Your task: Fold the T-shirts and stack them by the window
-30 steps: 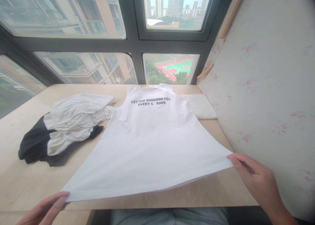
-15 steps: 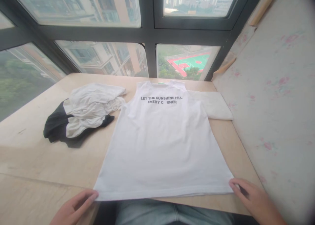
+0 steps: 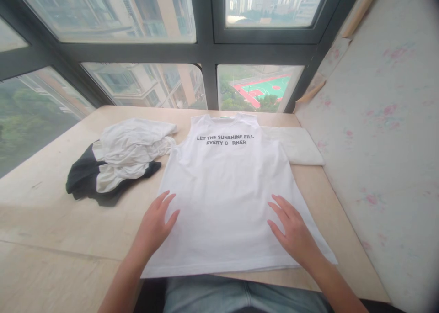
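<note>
A white sleeveless shirt point(image 3: 222, 203) with dark lettering across its chest lies spread flat, neckline toward the window and hem toward me. Over its left side edge is my left hand point(image 3: 158, 219), fingers apart and nothing in them. My right hand point(image 3: 288, 228) is above the right part of the shirt, its fingers also spread and holding nothing. Whether the fingertips touch the cloth I cannot tell.
Left of the shirt lies a crumpled heap of white and black clothing point(image 3: 125, 148). A folded white cloth point(image 3: 302, 146) is partly under the shirt's right shoulder. Dark window frames point(image 3: 206, 52) border the wooden surface point(image 3: 61, 230); a flowered wall point(image 3: 387, 167) stands on the right.
Both hands have let go of the shirt's bottom corners and moved forward and inward over it, fingers now spread. The shirt stays flat; the view has shifted slightly.
</note>
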`<state>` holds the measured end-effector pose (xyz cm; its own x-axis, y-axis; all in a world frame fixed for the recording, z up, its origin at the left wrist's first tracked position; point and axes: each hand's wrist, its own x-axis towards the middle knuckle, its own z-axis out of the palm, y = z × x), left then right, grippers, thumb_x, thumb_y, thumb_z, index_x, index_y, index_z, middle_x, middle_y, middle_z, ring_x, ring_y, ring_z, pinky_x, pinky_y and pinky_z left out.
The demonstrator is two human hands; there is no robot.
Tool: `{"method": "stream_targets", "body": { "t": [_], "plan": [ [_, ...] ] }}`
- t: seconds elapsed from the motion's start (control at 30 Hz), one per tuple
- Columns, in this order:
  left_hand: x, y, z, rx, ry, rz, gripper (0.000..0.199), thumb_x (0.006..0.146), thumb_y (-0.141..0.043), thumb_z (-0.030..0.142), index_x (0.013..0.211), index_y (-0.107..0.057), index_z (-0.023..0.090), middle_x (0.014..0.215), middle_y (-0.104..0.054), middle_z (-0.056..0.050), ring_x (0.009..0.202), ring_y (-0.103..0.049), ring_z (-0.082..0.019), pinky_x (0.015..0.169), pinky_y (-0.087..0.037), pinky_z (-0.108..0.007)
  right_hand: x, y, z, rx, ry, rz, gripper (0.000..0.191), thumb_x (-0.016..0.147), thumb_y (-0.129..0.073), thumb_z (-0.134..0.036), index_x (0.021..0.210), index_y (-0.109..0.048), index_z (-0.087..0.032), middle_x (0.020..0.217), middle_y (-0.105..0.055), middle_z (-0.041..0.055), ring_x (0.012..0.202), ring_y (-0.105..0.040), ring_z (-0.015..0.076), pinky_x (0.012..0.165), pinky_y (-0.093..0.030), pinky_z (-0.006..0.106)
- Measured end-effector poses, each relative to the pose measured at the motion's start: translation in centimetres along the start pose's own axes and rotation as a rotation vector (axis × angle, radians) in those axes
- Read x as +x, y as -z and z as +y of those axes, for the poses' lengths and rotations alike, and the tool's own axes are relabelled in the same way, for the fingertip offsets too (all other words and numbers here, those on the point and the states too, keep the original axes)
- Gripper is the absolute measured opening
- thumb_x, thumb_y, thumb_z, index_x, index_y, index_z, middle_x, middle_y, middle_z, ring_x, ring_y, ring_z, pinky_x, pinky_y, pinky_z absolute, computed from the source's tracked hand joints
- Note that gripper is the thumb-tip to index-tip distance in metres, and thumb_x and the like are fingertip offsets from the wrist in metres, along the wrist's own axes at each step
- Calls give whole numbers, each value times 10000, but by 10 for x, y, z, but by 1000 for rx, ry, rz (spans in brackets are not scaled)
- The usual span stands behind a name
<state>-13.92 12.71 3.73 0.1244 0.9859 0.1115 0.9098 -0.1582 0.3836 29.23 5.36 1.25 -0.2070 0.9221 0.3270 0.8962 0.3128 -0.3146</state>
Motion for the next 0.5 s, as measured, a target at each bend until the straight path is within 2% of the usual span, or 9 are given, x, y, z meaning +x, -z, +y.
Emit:
{"method": "stream_targets", "body": {
  "t": [0.07,0.13,0.23,0.33,0.4,0.5],
  "plan": [
    [41,-11,-2,-24,-8,19,554,884,-443,516,1313,-539,177,1416,-553,-147,1331,-501,-290,1136,-386,-456,11,-13,-9,-4,30,-23,445,962,-486,-333,1389,-499,-210,1490,-474,111,1395,-424,288,1109,-435,493],
    [89,-16,-12,-8,28,54,543,913,-394,466,1334,-512,144,1398,-561,-167,1326,-501,-301,1133,-378,-468,14,-25,-11,-26,28,-29,443,964,-480,-329,1385,-502,-191,1488,-477,121,1393,-427,295,1116,-422,509],
    [162,-15,-32,20,54,82,528,933,-356,381,1338,-491,70,1404,-538,-221,1340,-480,-319,1136,-353,-469,10,-38,-7,-63,33,-18,437,963,-485,-327,1373,-511,-178,1491,-476,125,1405,-414,299,1134,-395,523],
    [221,-13,-47,40,29,67,480,950,-360,334,1323,-493,62,1418,-525,-210,1340,-470,-283,1146,-321,-402,6,-44,-4,-68,39,-6,447,960,-493,-323,1382,-499,-178,1497,-474,118,1417,-401,289,1144,-389,513],
    [246,-11,-55,50,6,48,440,963,-374,323,1282,-514,55,1383,-551,-198,1322,-472,-266,1144,-298,-394,5,-44,-3,-63,35,-8,438,959,-495,-314,1375,-501,-179,1495,-477,112,1417,-403,284,1145,-394,506],
    [259,-12,-67,52,-21,24,363,967,-393,332,1160,-582,90,1281,-620,-167,1285,-487,-258,1151,-265,-443,6,-43,-3,-59,27,-14,425,957,-499,-305,1364,-507,-183,1496,-479,102,1418,-403,286,1147,-394,506]
  ]
}}
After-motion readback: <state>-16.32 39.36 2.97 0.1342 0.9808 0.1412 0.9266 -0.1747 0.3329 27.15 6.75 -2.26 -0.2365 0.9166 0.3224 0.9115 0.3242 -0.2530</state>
